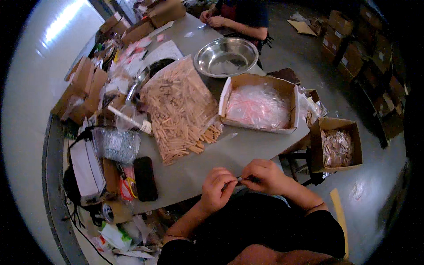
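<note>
My left hand [217, 189] and my right hand [265, 176] are close together at the table's near edge, in front of my body. The fingers of both are bent into a pinch. Something small and thin shows between the fingertips, too small and dim to name. Beyond the hands, a large clear bag [174, 95] lies open on the table, with many small wooden clothespins [179, 143] spilling out of its near end. To its right stands an open cardboard box [224, 104] full of clear plastic bags [258, 106] with pink marks.
A steel basin [226, 57] sits behind the box. Lower right, a carton [316, 148] holds small filled packets [338, 148]. A black phone-like case [145, 179], scissors [129, 187] and cluttered boxes [86, 84] line the left. Another person [243, 20] works at the far side.
</note>
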A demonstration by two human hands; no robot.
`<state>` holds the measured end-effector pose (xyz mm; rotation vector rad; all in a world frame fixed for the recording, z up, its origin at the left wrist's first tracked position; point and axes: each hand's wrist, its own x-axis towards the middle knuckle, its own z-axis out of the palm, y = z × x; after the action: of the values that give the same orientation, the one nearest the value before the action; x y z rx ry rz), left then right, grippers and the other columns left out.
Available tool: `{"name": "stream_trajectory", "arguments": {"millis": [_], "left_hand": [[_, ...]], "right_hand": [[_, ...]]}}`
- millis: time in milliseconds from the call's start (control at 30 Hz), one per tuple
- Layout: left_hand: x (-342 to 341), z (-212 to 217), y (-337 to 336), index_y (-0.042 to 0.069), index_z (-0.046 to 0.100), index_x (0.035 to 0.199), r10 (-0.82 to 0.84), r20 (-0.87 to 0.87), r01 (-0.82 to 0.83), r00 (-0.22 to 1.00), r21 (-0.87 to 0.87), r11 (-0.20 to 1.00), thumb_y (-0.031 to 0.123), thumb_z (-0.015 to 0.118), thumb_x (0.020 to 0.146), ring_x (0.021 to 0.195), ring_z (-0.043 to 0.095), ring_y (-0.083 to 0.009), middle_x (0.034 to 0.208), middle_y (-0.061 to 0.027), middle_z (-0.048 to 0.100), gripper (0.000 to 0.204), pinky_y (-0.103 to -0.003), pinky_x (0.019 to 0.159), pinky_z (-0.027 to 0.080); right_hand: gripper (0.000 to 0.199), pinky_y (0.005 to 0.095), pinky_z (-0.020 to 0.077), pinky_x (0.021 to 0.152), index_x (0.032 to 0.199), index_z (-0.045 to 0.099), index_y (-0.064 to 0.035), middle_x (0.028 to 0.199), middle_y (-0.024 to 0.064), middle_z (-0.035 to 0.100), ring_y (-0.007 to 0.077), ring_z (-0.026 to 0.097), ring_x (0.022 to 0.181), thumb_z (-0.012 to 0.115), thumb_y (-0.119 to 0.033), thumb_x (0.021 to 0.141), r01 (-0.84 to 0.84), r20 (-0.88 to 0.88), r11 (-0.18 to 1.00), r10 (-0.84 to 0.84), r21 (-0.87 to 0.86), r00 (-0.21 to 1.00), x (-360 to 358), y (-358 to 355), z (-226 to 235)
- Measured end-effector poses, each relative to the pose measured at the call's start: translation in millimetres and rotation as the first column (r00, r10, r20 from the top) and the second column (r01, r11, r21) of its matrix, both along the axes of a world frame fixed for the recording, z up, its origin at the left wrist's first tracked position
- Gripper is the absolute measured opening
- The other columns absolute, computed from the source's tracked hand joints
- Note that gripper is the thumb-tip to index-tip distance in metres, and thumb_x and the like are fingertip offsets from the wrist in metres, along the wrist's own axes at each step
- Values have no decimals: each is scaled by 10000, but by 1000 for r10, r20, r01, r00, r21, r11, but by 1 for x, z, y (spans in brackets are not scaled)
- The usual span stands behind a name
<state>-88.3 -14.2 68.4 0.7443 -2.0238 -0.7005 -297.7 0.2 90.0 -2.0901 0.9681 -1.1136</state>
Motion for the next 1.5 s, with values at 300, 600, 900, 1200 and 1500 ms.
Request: {"name": "stream_trajectory", "arguments": {"millis": [300,600,900,1200,1500], "left_hand": [[-52,24,-17,34,628,860,-182,101,174,978,86,981,24,671,811,838,613,-303,880,-126,644,67,-378,784,490],[-99,33,-23,4,621,876,-274,143,256,951,134,957,14,677,808,820,606,-297,868,-129,634,89,-364,741,486],[-118,36,-61,2,641,889,-257,245,235,935,115,965,94,651,849,846,618,-297,898,-138,646,101,-371,763,492],[-134,8,-234,7,685,910,13,734,256,679,-254,933,144,599,811,936,609,-348,942,-163,664,189,-432,836,488],[-124,22,-232,-9,663,871,-28,388,-50,921,187,981,85,689,756,710,642,-198,814,-116,672,150,-308,689,511]], "right_hand": [[151,372,478,676,849,593,-63,824,92,600,286,591,772,715,-90,764,108,2,994,-108,-26,994,-48,13,-15],[161,431,481,703,856,598,-63,838,123,592,339,574,797,701,-116,744,257,91,966,-255,-5,963,-77,28,-19],[163,426,474,672,816,588,-66,815,129,584,338,564,800,721,-112,734,476,-6,877,-477,-63,879,-115,42,-29],[120,342,439,616,827,555,5,749,127,540,268,534,674,650,-68,830,983,-101,154,-984,-95,145,-210,104,-51],[165,417,445,644,770,585,-45,762,141,569,330,548,734,714,-147,785,938,-264,341,-901,61,345,-171,85,-36]]}}
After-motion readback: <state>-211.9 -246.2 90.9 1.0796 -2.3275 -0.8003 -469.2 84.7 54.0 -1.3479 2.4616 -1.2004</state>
